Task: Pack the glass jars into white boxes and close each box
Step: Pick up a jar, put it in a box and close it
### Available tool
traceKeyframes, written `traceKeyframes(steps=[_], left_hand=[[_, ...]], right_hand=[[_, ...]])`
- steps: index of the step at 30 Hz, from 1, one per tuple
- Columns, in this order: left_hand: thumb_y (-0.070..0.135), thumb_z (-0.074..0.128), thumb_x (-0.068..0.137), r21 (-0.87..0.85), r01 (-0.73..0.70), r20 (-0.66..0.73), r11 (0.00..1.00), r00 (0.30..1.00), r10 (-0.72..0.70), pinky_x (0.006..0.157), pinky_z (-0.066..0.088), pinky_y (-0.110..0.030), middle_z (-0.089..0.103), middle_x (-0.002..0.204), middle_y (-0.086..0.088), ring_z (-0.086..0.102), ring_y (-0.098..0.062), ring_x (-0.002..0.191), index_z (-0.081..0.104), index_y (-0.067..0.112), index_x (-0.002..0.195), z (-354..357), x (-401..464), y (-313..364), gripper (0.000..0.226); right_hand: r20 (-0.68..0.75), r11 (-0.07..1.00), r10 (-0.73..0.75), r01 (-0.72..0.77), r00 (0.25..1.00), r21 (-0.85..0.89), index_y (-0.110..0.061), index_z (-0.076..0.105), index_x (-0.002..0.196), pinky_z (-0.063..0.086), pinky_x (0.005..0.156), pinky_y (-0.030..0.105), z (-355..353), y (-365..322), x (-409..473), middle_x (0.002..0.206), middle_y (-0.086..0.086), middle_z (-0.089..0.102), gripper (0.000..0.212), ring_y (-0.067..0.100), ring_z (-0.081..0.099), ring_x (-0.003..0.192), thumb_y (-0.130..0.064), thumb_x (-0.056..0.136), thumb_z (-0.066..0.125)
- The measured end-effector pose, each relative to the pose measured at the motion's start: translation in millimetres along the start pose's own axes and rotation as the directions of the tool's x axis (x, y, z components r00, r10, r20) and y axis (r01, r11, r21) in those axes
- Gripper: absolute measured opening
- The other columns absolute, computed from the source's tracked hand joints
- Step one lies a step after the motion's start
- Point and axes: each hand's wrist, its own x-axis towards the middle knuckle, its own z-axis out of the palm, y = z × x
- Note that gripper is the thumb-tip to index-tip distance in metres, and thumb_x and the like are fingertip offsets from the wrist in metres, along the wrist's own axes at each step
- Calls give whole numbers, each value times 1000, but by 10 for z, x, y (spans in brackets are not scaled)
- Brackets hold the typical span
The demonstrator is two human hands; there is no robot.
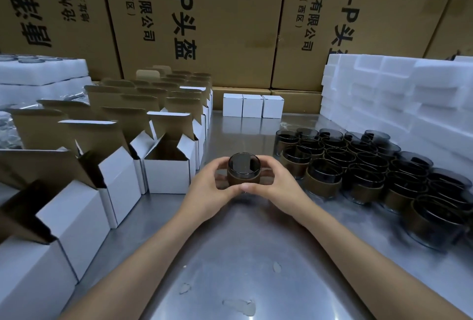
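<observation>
Both hands hold one dark smoked-glass jar with a brown band [243, 171] upright over the steel table [238, 255]; left hand [213, 186] and right hand [272, 185] wrap its sides. Nearest open white cardboard box [167, 166] sits just left; remaining jars [371, 171] cluster right

- Our left hand [213, 184] and right hand [275, 182] cover the jar's [244, 171] lower sides.
- The frame's left edge crops the nearest open boxes [38, 255].
- The nearest jars at right [435, 220] are blurred.
</observation>
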Motion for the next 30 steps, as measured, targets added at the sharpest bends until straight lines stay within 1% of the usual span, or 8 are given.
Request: traceKeyframes(steps=[6, 10, 15, 19, 22, 25, 28, 30], left_hand=[[17, 82, 72, 20, -50, 10, 999, 999, 50, 93, 49, -26, 58, 125, 3, 59, -13, 108, 52, 22, 128, -4, 14, -26, 63], [6, 80, 73, -11, -152, -71, 988, 986, 151, 91, 46, -22, 56, 119, 7, 56, -1, 101, 51, 30, 114, -4, -7, 12, 56], [3, 78, 74, 7, -173, -73, 985, 982, 173, 83, 42, -9, 54, 119, 8, 55, 3, 99, 51, 30, 114, -9, -8, -5, 55], [2, 77, 75, 3, -172, -58, 985, 983, 172, 92, 45, -18, 55, 122, 7, 56, -6, 105, 51, 29, 119, -10, -11, -2, 58], [8, 78, 76, 25, -157, -11, 987, 987, 158, 91, 43, -15, 52, 122, 14, 52, -6, 111, 43, 32, 136, -11, -6, -13, 73], [25, 78, 77, -44, -132, 64, 990, 989, 135, 80, 45, -6, 56, 113, 20, 58, -1, 101, 29, 45, 142, -14, -34, 4, 85], [48, 72, 73, -62, -144, 69, 988, 987, 148, 76, 49, -12, 62, 101, 15, 61, -1, 84, 38, 46, 136, 1, -54, 60, 72], [60, 63, 68, -64, -132, 64, 989, 989, 136, 72, 49, -12, 65, 95, 10, 60, -1, 80, 48, 42, 127, 5, -57, 93, 64]], right_hand=[[5, 995, -62, 61, 998, 79, -19, 50, 118, 38, 91, 5, 19, 26, 16, 117, -8, 59, 58, 2, 53, 111, -8, 70, 82], [-17, 984, -165, 166, 986, 61, -21, 46, 118, 38, 102, 20, 19, 54, 21, 122, -8, 56, 66, 6, 52, 118, 3, 67, 80], [-19, 981, -188, 189, 982, 51, -21, 46, 120, 40, 105, 30, 26, 72, 19, 124, -7, 55, 68, 9, 51, 120, 2, 67, 81], [-23, 983, -167, 169, 986, 77, -23, 47, 119, 41, 103, 27, 15, 85, 30, 123, -8, 56, 67, 9, 52, 118, 1, 67, 81], [-75, 985, -96, 106, 993, 137, -21, 54, 114, 45, 93, 18, 4, 64, 28, 116, -6, 62, 57, 7, 57, 111, -11, 67, 84], [-107, 945, 52, -14, 993, 328, -17, 62, 108, 54, 81, 34, -1, 17, 21, 103, 2, 69, 43, 18, 66, 98, -29, 71, 80], [-96, 906, 147, -96, 984, 412, -19, 67, 96, 56, 69, 38, -12, -48, 23, 91, 6, 70, 33, 19, 68, 84, -48, 83, 63], [-59, 915, 166, -132, 984, 381, -20, 69, 96, 57, 66, 37, -21, -66, 22, 93, 5, 73, 41, 18, 71, 81, -55, 91, 48]])
